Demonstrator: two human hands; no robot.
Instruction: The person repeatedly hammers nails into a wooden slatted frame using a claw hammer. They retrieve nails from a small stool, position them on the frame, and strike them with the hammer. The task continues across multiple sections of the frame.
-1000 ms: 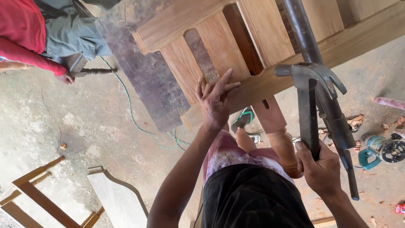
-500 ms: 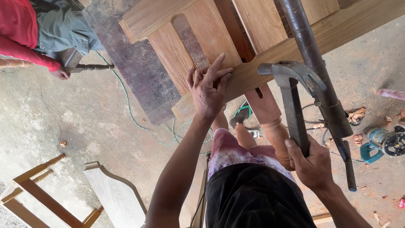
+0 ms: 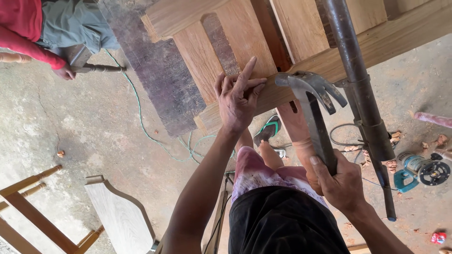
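Hammer (image 3: 308,101) is the thing to watch from the head camera: over the last second its steel head has swung in from the right and now sits close beside my left hand (image 3: 238,101), just above the lower rail (image 3: 325,61) of the wooden frame. My right hand (image 3: 341,186) is clenched round the handle, low on the shaft. The left hand's fingers are pinched together against the rail, seemingly steadying something small that I cannot make out. I judge a strike is lined up. A long metal clamp bar (image 3: 360,89) crosses the frame beside the hammer.
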